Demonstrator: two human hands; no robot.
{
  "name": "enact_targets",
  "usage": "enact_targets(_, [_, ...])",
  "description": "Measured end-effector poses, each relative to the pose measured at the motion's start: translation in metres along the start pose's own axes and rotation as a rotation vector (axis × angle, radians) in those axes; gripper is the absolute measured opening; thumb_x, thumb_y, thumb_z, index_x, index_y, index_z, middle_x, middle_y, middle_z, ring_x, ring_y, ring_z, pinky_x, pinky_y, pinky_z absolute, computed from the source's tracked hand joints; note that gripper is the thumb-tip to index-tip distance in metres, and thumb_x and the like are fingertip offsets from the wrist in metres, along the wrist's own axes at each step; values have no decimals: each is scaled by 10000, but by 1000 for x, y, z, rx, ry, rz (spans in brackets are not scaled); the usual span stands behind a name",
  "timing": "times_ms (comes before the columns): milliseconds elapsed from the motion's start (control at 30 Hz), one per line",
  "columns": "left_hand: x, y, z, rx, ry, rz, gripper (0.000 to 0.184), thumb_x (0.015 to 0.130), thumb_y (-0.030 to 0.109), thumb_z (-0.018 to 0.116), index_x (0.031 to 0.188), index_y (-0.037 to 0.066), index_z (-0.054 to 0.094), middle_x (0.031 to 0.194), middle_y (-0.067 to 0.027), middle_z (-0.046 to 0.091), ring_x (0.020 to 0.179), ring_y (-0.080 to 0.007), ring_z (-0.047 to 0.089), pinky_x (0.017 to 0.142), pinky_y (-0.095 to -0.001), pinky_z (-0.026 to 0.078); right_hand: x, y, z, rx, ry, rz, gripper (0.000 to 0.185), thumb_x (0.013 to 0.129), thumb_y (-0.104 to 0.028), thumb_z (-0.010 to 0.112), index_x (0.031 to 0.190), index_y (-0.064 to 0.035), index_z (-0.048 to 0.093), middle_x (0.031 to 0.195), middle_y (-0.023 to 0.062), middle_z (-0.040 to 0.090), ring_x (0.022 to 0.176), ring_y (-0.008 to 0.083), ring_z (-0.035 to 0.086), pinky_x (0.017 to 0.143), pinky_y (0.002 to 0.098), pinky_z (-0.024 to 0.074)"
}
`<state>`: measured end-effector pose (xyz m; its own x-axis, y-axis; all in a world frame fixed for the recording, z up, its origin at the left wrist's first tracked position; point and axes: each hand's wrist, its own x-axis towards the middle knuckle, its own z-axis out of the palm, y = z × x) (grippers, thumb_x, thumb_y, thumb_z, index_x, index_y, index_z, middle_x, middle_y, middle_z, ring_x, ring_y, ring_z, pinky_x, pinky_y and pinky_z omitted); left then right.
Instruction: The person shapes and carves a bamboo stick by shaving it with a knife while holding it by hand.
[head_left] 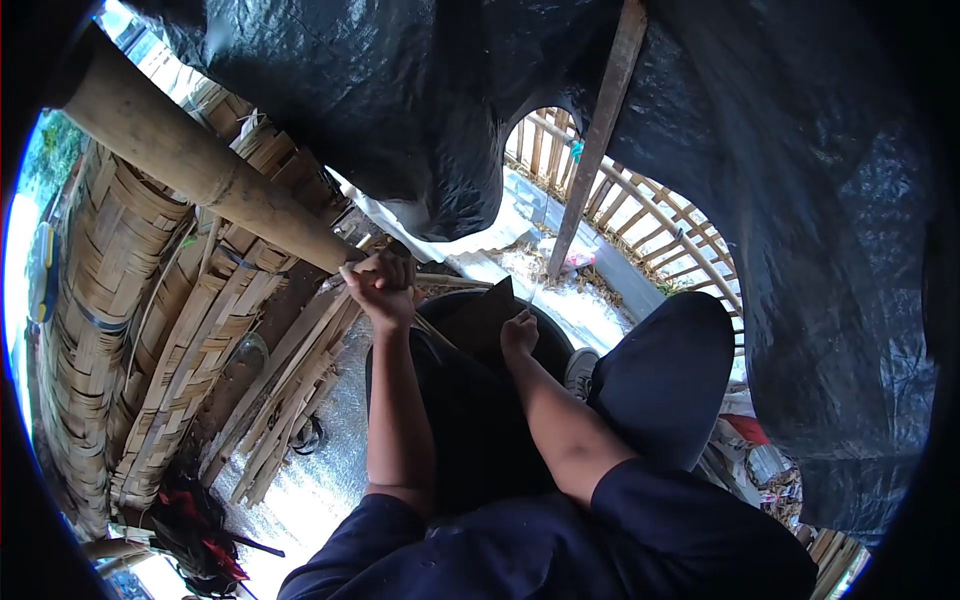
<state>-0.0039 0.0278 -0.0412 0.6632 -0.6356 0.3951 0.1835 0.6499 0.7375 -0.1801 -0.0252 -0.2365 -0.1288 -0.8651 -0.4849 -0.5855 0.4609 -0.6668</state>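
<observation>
My left hand (383, 287) is closed in a fist at the lower end of a thick bamboo pole (240, 195). What lies inside those fingers is hidden; from here I cannot tell whether they grip the pole. Lower and to the right, my right hand (519, 335) is closed on a broad, dark machete (490, 308), whose handle is covered by the fingers. The blade is over a dark round tub (548, 338) between my legs. A thin pale strip (432, 332) shows between the left hand and the tub.
Woven bamboo panels (125, 250) and split bamboo slats (290, 400) stand to the left. Black plastic sheeting (830, 220) hangs above and at right, with a wooden post (600, 130) in front. Beyond is a bamboo fence (650, 215). A dark red-and-black bundle (200, 535) sits lower left.
</observation>
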Motion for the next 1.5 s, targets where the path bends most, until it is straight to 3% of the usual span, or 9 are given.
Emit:
enact_targets(333, [-26, -4, 25, 199, 98, 132, 675, 872, 740, 307, 576, 135, 249, 496, 29, 225, 442, -94, 186, 439, -285, 161, 10, -42, -17, -114, -205, -57, 447, 961, -312, 328, 1082, 46, 567, 1066, 294, 613, 1042, 417, 593, 938, 480, 448])
enact_targets(400, [-36, -3, 27, 235, 150, 177, 666, 874, 737, 312, 586, 139, 255, 497, 32, 226, 443, -91, 185, 438, -281, 158, 12, -55, -23, -425, -288, -456, 402, 967, -278, 374, 1112, 46, 563, 946, 221, 651, 767, 335, 670, 516, 388, 570])
enact_targets(533, [-51, -3, 22, 154, 168, 237, 674, 894, 710, 308, 571, 124, 224, 499, 31, 229, 426, -82, 207, 422, -265, 153, -67, -151, -108, -383, -503, -408, 322, 948, -202, 457, 1025, 90, 568, 913, 243, 653, 525, 279, 652, 485, 370, 533])
enact_targets(633, [-56, 3, 12, 110, 195, 182, 662, 893, 725, 268, 582, 140, 246, 495, 40, 202, 422, -89, 172, 420, -270, 148, -97, -164, -140, -384, -383, -616, 329, 909, -225, 511, 974, 85, 603, 954, 283, 644, 873, 385, 652, 763, 468, 514])
enact_targets(800, [-60, 2, 2, 21, 204, 104, 666, 897, 731, 198, 537, 172, 219, 462, 38, 187, 402, -105, 153, 415, -281, 150, -87, -144, -116, -274, -243, -627, 388, 922, -326, 509, 923, 44, 626, 840, 243, 663, 881, 407, 642, 794, 476, 482])
enact_targets(1000, [-57, 5, 8, 5, 223, 3, 687, 876, 756, 237, 525, 167, 210, 453, 37, 179, 398, -109, 138, 412, -289, 140, -52, -96, -55, 227, -631, 181, 506, 966, -467, 325, 818, -40, 554, 538, 38, 458, 371, 132, 353, 383, 331, 300])
enact_targets(1267, [-43, 7, 15, 56, 50, 52, 694, 855, 778, 225, 525, 168, 218, 451, 37, 172, 401, -110, 132, 418, -300, 127, -19, -71, -11, 298, -743, 197, 323, 843, -332, 413, 687, -84, 548, 572, 52, 497, 476, 161, 477, 454, 343, 350])
enact_targets(1400, [-36, -4, 2, -11, 55, 36, 692, 861, 769, 211, 521, 166, 225, 447, 33, 174, 396, -111, 123, 417, -300, 123, -37, -101, -27, -241, -306, -250, 478, 876, -356, 359, 887, -1, 678, 905, 238, 671, 824, 372, 665, 774, 450, 508])
enact_targets(1500, [-27, 5, 10, -119, 86, 45, 646, 935, 626, 250, 514, 139, 205, 438, 26, 161, 380, -116, 124, 392, -296, 121, -80, -140, -50, -273, -450, -370, 516, 891, -365, 356, 1015, 22, 673, 942, 286, 649, 966, 423, 626, 885, 478, 478])
